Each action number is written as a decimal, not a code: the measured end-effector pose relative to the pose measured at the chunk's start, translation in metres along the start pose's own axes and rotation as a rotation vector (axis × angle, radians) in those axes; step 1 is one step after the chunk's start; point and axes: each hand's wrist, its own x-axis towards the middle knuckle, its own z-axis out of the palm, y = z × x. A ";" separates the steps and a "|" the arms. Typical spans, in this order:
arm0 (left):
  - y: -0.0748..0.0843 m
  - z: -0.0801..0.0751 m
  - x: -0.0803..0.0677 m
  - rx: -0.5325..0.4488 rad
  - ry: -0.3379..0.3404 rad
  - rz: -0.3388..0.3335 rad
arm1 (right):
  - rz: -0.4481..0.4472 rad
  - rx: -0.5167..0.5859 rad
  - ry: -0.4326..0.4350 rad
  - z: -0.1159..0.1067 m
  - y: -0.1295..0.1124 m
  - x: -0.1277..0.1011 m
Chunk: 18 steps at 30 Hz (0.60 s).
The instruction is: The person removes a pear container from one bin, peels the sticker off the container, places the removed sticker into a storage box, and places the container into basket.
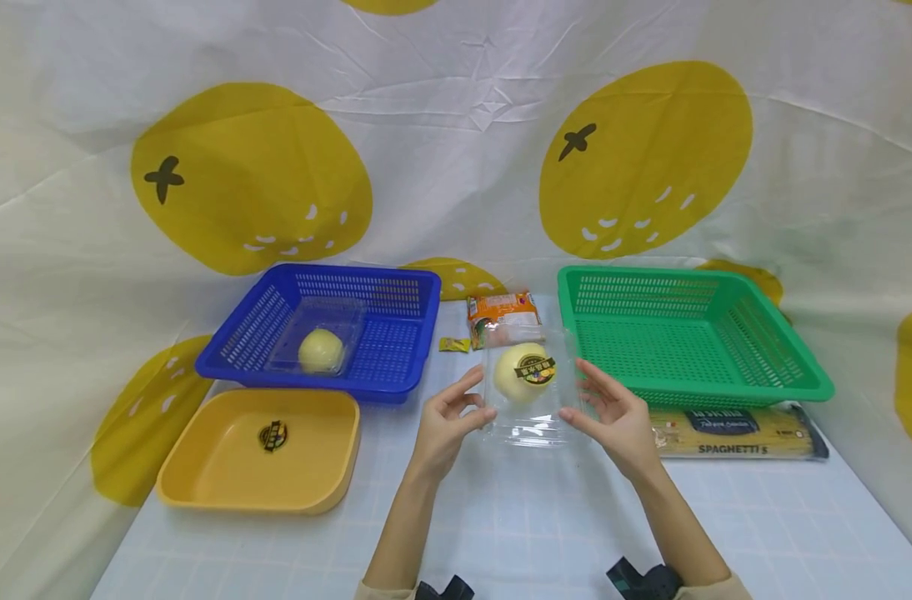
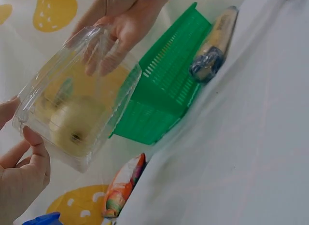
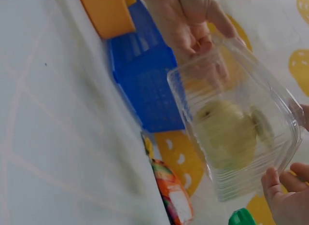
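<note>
Both hands hold up a clear plastic clamshell box above the table. Inside sits a round pale yellow-green fruit, like an apple or pear, with a dark hollow at one end. A black and gold sticker shows on the lid, over the fruit. My left hand pinches the box's left edge between thumb and fingers; the left wrist view shows these fingertips at the rim. On the opposite edge, my right hand pinches with its thumb in front, its fingers partly hidden behind the plastic.
A blue basket at back left holds another clear box with a pale fruit. Before it stands a yellow tray with a sticker. At right are a green basket and spaghetti; behind, an orange packet and small yellow sachet.
</note>
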 end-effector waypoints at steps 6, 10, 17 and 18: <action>-0.003 -0.009 -0.008 0.013 0.016 -0.016 | 0.022 -0.023 -0.011 0.007 0.011 -0.006; -0.005 -0.013 -0.012 0.049 0.041 -0.032 | 0.036 -0.033 -0.017 0.009 0.018 -0.010; -0.010 -0.020 -0.019 0.077 0.069 -0.065 | 0.088 -0.065 -0.033 0.014 0.027 -0.017; -0.010 -0.021 -0.020 0.077 0.072 -0.069 | 0.089 -0.058 -0.036 0.015 0.027 -0.017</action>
